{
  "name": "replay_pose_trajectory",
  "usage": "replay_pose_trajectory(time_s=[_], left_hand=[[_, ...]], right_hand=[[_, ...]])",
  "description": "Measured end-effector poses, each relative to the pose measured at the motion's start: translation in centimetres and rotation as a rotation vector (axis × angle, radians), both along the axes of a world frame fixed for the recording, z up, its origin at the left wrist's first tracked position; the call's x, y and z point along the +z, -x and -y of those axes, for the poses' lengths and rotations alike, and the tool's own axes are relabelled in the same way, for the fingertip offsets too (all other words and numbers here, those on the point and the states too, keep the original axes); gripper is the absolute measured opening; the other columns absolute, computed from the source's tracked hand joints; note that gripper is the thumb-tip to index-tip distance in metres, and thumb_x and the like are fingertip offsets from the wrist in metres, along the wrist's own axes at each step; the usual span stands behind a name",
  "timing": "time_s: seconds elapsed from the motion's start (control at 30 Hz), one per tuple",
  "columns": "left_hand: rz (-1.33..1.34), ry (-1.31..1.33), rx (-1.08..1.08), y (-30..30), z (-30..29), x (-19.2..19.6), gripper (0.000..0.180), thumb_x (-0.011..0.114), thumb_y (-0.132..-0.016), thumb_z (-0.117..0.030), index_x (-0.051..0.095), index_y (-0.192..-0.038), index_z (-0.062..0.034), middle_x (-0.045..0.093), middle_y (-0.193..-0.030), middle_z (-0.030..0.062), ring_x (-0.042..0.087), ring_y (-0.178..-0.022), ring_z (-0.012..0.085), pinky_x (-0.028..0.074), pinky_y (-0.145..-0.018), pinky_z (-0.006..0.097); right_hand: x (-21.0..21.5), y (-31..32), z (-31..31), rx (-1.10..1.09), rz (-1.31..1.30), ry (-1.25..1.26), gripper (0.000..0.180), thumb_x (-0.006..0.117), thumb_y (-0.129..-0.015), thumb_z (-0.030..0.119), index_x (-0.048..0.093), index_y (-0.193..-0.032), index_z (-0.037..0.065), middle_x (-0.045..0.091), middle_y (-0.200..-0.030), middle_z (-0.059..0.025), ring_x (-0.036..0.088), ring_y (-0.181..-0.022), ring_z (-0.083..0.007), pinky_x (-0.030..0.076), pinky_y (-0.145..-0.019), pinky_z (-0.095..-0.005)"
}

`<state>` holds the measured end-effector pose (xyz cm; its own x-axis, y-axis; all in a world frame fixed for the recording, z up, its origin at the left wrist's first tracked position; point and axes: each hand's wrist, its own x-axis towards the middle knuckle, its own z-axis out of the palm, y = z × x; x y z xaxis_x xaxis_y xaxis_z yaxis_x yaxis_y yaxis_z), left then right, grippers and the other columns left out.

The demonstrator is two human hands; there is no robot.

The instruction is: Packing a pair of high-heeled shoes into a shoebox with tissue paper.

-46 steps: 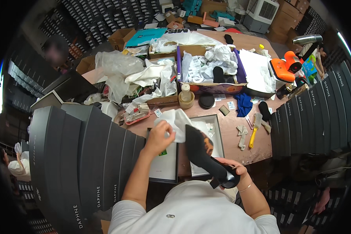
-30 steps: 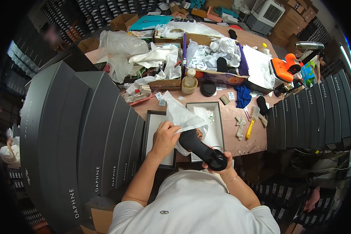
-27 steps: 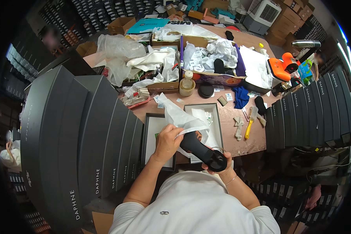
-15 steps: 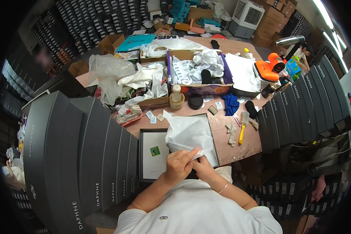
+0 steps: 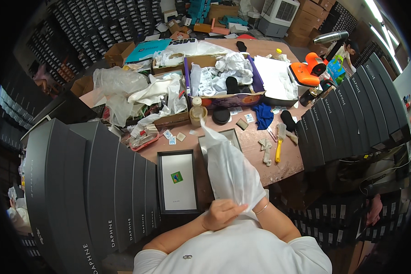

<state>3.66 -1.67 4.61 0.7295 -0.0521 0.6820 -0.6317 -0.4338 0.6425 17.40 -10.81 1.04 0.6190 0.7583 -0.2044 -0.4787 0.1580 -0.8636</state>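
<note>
One white wrap (image 5: 233, 169) over right hand (image 5: 262, 202), left (image 5: 223, 213) pinching.

Pinkish table (image 5: 285, 167) beneath yellow-handled brush (image 5: 278, 150), blue cloth (image 5: 263, 116), round black case (image 5: 221, 116)

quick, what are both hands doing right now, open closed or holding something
Left hand: closed, pinching the near edge of the white bag.
Right hand: hidden by the bag beyond the wrist; grip can't be told.
</note>
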Motion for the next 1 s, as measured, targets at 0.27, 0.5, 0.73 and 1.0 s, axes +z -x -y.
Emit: replay_pose_trajectory(time_s=[0.27,0.5,0.73,1.0], left_hand=[[-0.44,0.299,0.303,2.4,-2.0,-0.6,0.077,0.069,-0.083,-0.042,0.034,-0.141,-0.0053,0.051,-0.127,0.0142,0.051,-0.114,0.0246,0.041,-0.098,0.04],[-0.752,1.645,0.228,2.8,-6.7,-8.9,0.072,0.076,-0.078,-0.023,0.039,-0.134,0.0002,0.057,-0.121,0.0124,0.059,-0.106,0.0262,0.049,-0.09,0.038],[-0.835,0.576,0.456,2.9,-12.7,-2.6,0.065,0.072,-0.066,0.007,0.051,-0.128,-0.0016,0.063,-0.107,0.0068,0.06,-0.094,0.0162,0.049,-0.082,0.029],[-0.718,1.455,0.267,-13.2,-1.8,-10.4,0.067,0.05,-0.088,-0.002,0.019,-0.147,-0.0104,0.046,-0.132,0.0114,0.053,-0.112,0.0193,0.047,-0.092,0.032]], right_hand=[[4.4,1.4,-2.9,-0.085,0.355,0.523,0.038,0.058,-0.09,0.019,0.053,-0.125,0.006,0.058,-0.117,-0.0108,0.055,-0.112,-0.0243,0.046,-0.092,-0.0364],[-3.8,5.4,-1.5,0.339,1.526,0.151,0.037,0.056,-0.089,0.019,0.054,-0.123,0.007,0.057,-0.118,-0.0157,0.057,-0.106,-0.0283,0.048,-0.088,-0.0356],[-1.1,-0.2,7.4,0.533,-0.198,0.303,0.059,0.054,-0.083,0.01,0.038,-0.14,0.005,0.048,-0.134,-0.0106,0.047,-0.122,-0.0192,0.04,-0.099,-0.032],[-2.0,-2.9,6.5,0.085,0.549,0.468,0.085,0.074,-0.074,0.026,0.029,-0.142,-0.001,0.036,-0.139,-0.0212,0.037,-0.13,-0.03,0.03,-0.107,-0.0377]])
